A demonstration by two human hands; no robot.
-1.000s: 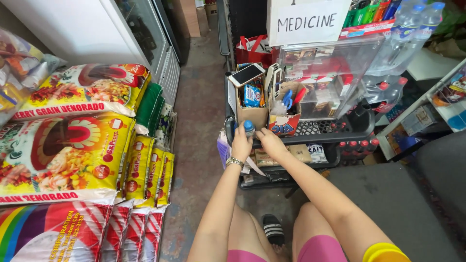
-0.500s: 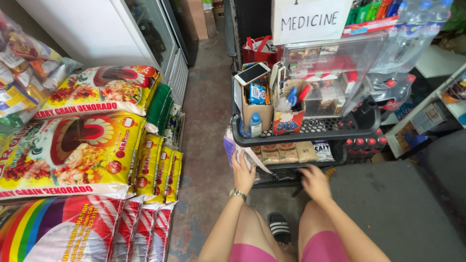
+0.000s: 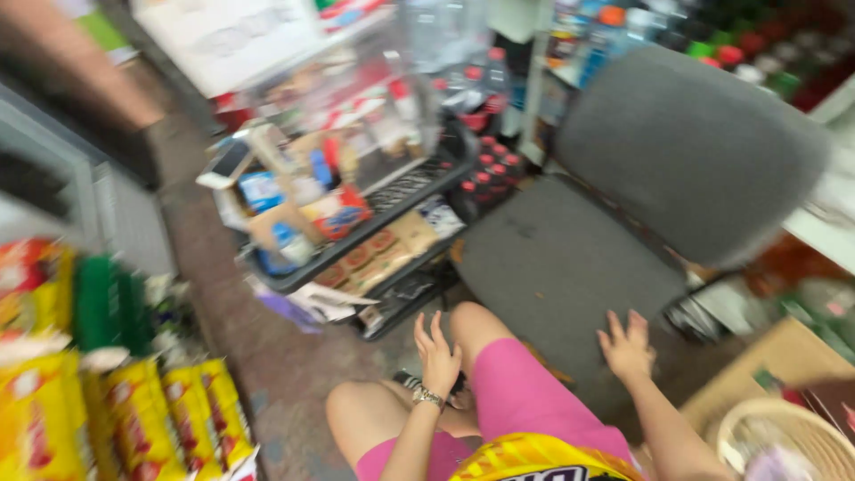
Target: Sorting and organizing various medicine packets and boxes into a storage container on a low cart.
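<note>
The view is tilted and blurred by motion. My left hand (image 3: 437, 351), with a watch on its wrist, hovers open above my knees, fingers spread, holding nothing. My right hand (image 3: 626, 345) is open too, palm down at the front edge of a grey office chair seat (image 3: 557, 267); I cannot tell whether it touches the seat. My legs in pink shorts (image 3: 518, 396) lie between the hands. A small blue-capped bottle (image 3: 289, 242) stands on the black cart's top shelf (image 3: 374, 227), apart from both hands.
The cart carries cardboard boxes (image 3: 267, 218) with a phone (image 3: 227, 162) on top and packets on its lower shelf. Yellow rice sacks (image 3: 151, 419) lie at the left. A woven basket (image 3: 784, 441) and a cardboard box sit at the lower right. Bottle shelves stand behind the chair.
My head has swung right and tilted, bringing the grey chair into view. Both hands have pulled back from the cart; the right hand now sits by the chair seat, the left above my knees.
</note>
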